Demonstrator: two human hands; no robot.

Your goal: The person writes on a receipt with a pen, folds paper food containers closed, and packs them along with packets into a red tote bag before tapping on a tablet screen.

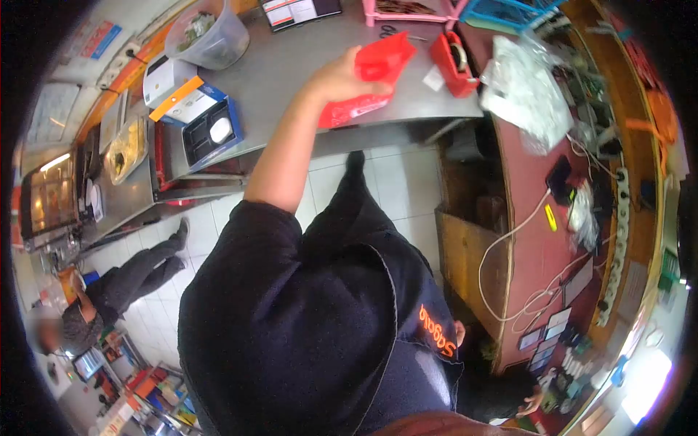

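My left hand (346, 80) is closed round a red plastic packet (381, 69) over the metal table (291, 47). The packet stands upright, its top edge spread at the upper right. To its right are a red tape dispenser (458, 64) and a small white paper (434, 78). A bit of a hand, apparently my right hand (459, 333), shows at the edge of my dark apron; its fingers are mostly hidden.
Left on the metal table are a blue open box (211, 134) and a clear tub (211, 43). Clear plastic bags (527, 91) and a white cable (486, 280) lie on the red counter (527, 218). A co-worker (80, 316) is at the lower left; another hand (534, 402) shows lower right.
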